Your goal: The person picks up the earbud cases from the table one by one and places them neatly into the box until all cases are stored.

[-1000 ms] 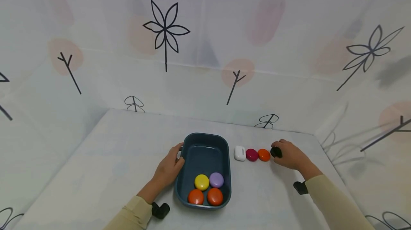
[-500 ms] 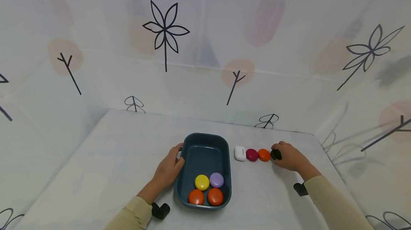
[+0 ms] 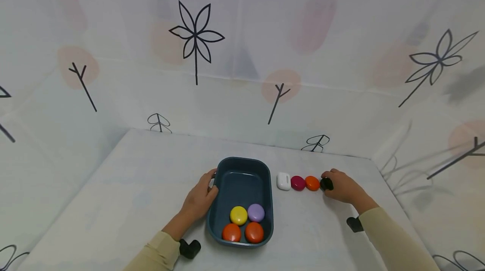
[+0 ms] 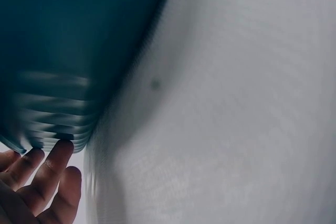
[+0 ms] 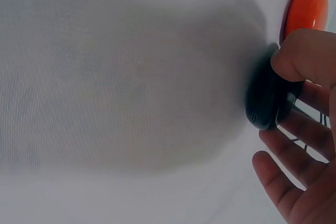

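My left hand (image 3: 199,195) grips the left side of a dark teal rectangular tray (image 3: 240,189). Its thumb lies at the rim; in the left wrist view the fingertips (image 4: 64,153) reach the tray's ribbed outer wall (image 4: 58,98). Off to the tray's right, my right hand (image 3: 344,185) pinches a small glossy black earbud case (image 5: 262,95), thumb on one side and fingers on the other. That case stands at the right end of a row, right beside an orange rounded piece (image 3: 312,183). Further left in the row come a magenta piece (image 3: 298,183) and a white earbud case (image 3: 283,181).
The tray's near half holds a yellow disc (image 3: 238,216), a lilac disc (image 3: 256,213) and two orange-red discs (image 3: 254,232). A white cloth covers the table (image 3: 151,170), and patterned cloth walls (image 3: 235,102) rise behind it and at both sides.
My right hand has shifted slightly toward me with the black earbud case, bringing it more in line with the row. The left hand and tray stay put.
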Available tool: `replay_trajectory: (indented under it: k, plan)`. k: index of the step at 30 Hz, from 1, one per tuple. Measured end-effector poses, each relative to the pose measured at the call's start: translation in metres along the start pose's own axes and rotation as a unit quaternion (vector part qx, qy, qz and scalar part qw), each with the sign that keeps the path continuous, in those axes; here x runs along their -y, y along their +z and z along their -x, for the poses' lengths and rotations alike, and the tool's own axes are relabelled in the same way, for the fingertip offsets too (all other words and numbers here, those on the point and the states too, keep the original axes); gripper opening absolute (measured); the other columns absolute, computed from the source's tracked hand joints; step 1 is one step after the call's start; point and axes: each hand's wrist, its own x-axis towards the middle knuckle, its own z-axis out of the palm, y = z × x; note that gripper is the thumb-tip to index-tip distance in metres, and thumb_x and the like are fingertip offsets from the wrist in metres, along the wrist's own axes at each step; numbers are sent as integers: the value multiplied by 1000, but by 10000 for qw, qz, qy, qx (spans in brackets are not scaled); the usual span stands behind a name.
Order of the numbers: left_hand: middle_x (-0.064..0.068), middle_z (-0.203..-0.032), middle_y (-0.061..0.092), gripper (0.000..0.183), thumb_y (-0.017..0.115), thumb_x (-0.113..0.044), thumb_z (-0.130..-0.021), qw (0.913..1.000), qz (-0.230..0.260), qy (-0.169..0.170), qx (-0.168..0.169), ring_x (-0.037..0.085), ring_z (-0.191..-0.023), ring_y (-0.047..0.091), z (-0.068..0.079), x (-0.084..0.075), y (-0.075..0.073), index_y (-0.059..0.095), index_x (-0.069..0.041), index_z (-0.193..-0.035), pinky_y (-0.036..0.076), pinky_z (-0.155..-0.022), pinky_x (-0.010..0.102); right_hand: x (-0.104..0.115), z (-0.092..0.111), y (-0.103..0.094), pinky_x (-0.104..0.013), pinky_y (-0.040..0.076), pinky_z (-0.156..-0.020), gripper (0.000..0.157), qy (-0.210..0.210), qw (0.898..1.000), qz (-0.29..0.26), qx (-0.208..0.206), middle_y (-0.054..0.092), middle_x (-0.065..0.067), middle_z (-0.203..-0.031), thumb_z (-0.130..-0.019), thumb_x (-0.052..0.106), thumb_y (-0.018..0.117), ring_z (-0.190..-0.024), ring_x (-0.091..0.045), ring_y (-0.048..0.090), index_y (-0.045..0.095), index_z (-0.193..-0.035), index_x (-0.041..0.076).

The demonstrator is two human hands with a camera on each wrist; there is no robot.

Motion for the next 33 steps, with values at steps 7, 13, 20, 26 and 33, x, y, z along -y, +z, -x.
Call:
replay_trajectory:
  k: [7, 13, 20, 26, 33]
  plan:
    - [7, -140, 52, 53, 43, -20, -94, 10000, 13, -25, 7, 15, -89, 56, 1, -1, 1, 39, -12, -146, 50, -91, 42, -5, 0, 6, -55, 51, -85, 43, 69, 9999, -153, 13, 60, -13, -104, -76, 14, 74, -92, -30, 57, 62, -115, 3]
    - [7, -140, 52, 53, 44, -21, -94, 10000, 47, -25, -31, 15, -91, 56, 1, -3, 3, 39, -13, -146, 49, -93, 42, -5, 3, 7, -55, 51, -84, 42, 5, 9999, -1, -103, 61, -14, -105, -77, 16, 71, -92, -30, 57, 63, -116, 4]
    - [8, -139, 53, 53, 44, -21, -94, 10000, -57, 32, -43, 15, -90, 56, 0, -3, 2, 39, -13, -146, 50, -91, 42, 1, 3, 5, -60, 48, -82, 44, -87, 9973, 333, -652, 61, -19, -114, -77, 24, 68, -97, -37, 56, 63, -118, 8]
    - [8, -139, 53, 53, 44, -19, -94, 10000, -81, 3, -16, 16, -89, 56, 0, -2, 1, 39, -13, -146, 50, -90, 42, 15, 2, -3, -61, 46, -86, 47, -201, 9955, 213, -903, 59, -19, -123, -78, 28, 69, -108, -41, 53, 62, -121, 8]
    - [9, -139, 53, 53, 44, -19, -94, 10000, -80, 31, -32, 17, -92, 57, 0, 0, 3, 39, -14, -146, 50, -91, 43, 34, 1, -13, -59, 48, -87, 51, -392, 9944, 148, -968, 58, -18, -125, -77, 29, 71, -111, -40, 52, 62, -123, 8]
